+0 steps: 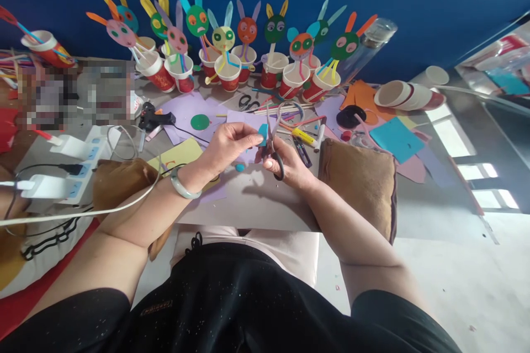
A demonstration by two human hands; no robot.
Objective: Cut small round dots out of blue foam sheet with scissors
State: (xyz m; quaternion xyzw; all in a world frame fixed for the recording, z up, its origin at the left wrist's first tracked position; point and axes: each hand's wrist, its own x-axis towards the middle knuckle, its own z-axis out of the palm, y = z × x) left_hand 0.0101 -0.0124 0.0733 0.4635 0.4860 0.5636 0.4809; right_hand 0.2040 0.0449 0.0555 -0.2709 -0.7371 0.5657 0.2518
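Observation:
My left hand (236,146), with a pale bangle (184,186) at the wrist, pinches a small piece of blue paper (263,133). In my right hand (292,162) is a pair of scissors (271,138) with dark handles, its blades pointing away from me. The blades are right beside the blue paper; whether they touch it I cannot tell. Below my left fingertips a small blue scrap (239,167) lies on the table. Behind my hands are sheets of purple paper (186,105) and a green paper disc (200,122).
Paper cups holding rabbit-faced paper figures (223,38) line the blue wall. A hot glue gun (155,117) and power strip (89,160) are at left. To the right are a yellow cutter (303,137), a brown cushion (358,182), blue paper (397,139) and stacked cups (395,94).

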